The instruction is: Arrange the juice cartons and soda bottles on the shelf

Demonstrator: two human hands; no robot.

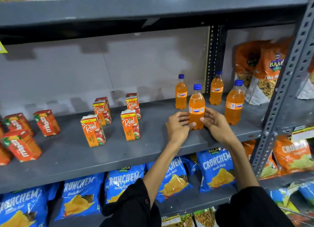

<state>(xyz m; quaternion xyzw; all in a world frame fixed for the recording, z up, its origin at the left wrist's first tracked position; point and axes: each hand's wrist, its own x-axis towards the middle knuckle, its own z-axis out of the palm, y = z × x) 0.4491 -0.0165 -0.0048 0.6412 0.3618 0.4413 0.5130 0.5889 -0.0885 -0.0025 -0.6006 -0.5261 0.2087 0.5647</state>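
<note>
On the grey shelf [71, 155] an orange Fanta bottle [196, 106] with a blue cap stands upright between my hands. My left hand [177, 126] cups its left side and my right hand [215, 124] cups its right side, fingers touching the lower body. Three more Fanta bottles stand around it: back left [181, 92], back right [216, 89], right [234, 102]. Several orange Real juice cartons [130, 124] stand in the shelf's middle. Red Maaza cartons [46, 123] stand tilted at the left end.
Orange snack bags [261, 70] fill the shelf bay to the right, behind a perforated steel upright [287, 84]. Blue Crunchem chip bags [215, 170] line the shelf below. Another shelf board [136, 9] hangs close overhead.
</note>
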